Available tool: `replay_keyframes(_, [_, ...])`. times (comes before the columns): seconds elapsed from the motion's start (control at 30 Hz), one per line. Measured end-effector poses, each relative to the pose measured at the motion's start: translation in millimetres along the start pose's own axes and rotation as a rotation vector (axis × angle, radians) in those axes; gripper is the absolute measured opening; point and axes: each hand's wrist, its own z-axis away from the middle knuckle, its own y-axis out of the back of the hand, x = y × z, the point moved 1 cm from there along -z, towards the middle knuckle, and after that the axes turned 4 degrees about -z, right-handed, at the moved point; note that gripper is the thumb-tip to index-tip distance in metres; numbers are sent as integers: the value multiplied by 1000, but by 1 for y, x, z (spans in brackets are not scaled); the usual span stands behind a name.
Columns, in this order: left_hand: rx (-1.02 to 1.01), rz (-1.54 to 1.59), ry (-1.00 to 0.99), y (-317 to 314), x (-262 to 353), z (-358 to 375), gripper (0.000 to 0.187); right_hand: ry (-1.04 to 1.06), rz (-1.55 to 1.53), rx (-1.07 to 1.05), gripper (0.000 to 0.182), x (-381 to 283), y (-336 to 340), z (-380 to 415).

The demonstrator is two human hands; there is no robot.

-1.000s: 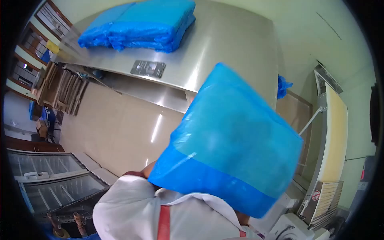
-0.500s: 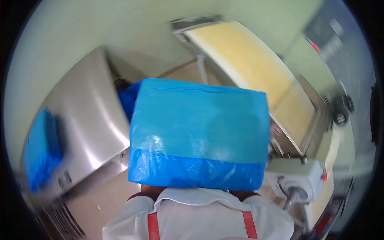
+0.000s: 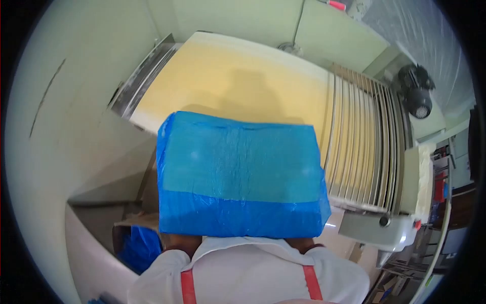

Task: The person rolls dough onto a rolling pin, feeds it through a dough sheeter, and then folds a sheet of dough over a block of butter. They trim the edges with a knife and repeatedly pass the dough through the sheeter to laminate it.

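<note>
A large rectangular block wrapped in blue plastic [image 3: 240, 172] is held up against the white shirt front, its flat top facing the camera. Under its near left corner runs my left hand [image 3: 185, 243], of which only the wrist part shows. My right hand [image 3: 304, 244] likewise reaches under the near right corner. Both hands carry the block from below, and their fingers are hidden by it. Beyond the block lies a conveyor machine with a pale yellow belt [image 3: 202, 71], partly covered from view by the block.
Metal rollers [image 3: 362, 147] cross the conveyor's right part. A dark motor [image 3: 417, 93] sits behind them, and a grey-white machine housing [image 3: 377, 230] is at the near right. An open cardboard box [image 3: 120, 238] with blue plastic [image 3: 139, 248] stands low at the left, near the wall [image 3: 76, 126].
The view has turned left-to-right, so the conveyor now lies straight beyond the block. The steel table and blue bundle at the left have gone from view. The block stays held.
</note>
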Motion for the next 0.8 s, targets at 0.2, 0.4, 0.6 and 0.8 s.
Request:
replay_keyframes(0.2, [-159,150,-265,-116,193,-174,69,258,-133,125,42,-179,-29,-38])
replay_keyframes(0.4, [-488,550,-311,-128,283,-190,69,611,-490,359,42,-342,4,45])
replay_keyframes(0.6, [-503,-105,19,-102,339,-140,49,187,-220,144,26,-350,4,115])
replay_keyframes(0.8, [-97,-474,-288,-88,433,-185,35,511,-720,174,14,-417,88,120])
